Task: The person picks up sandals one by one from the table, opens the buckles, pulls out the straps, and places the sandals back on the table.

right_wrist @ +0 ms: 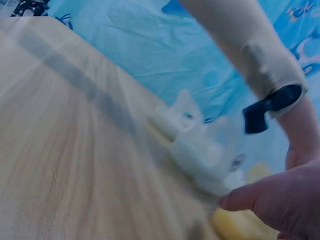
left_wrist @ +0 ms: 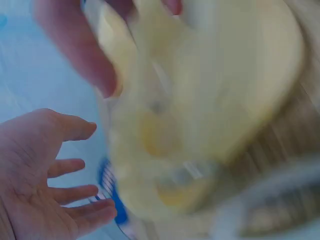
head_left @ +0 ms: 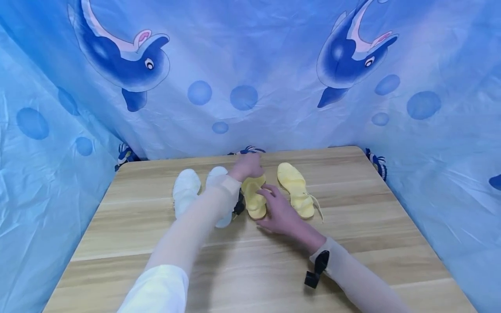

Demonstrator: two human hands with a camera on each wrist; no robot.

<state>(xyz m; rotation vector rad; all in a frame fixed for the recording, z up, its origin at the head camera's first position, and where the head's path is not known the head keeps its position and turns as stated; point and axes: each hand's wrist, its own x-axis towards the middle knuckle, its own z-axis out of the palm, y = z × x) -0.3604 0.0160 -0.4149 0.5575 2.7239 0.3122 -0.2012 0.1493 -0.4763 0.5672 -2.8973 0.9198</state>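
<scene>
Leftmost in the head view, we see a blue curtain hanging beside the tabletop, with more of it, printed with dolphins, behind. We come next to the left white shoe, on the left part of the tabletop, and just beside it the right white shoe, partly covered by the pale left sleeve. We follow that sleeve to the left hand over the far end of the left yellow shoe; in the blurred left wrist view, we see its fingers pinching the shoe. The shoe sits near the middle of the row, between the right white shoe and the other yellow one. We find the right hand beside its near end, fingers spread apart and gripping nothing. Below, at the right wrist, we notice a black device. Farthest right in the row, we see the right yellow shoe lying on the tabletop, its lace trailing off to the right.
</scene>
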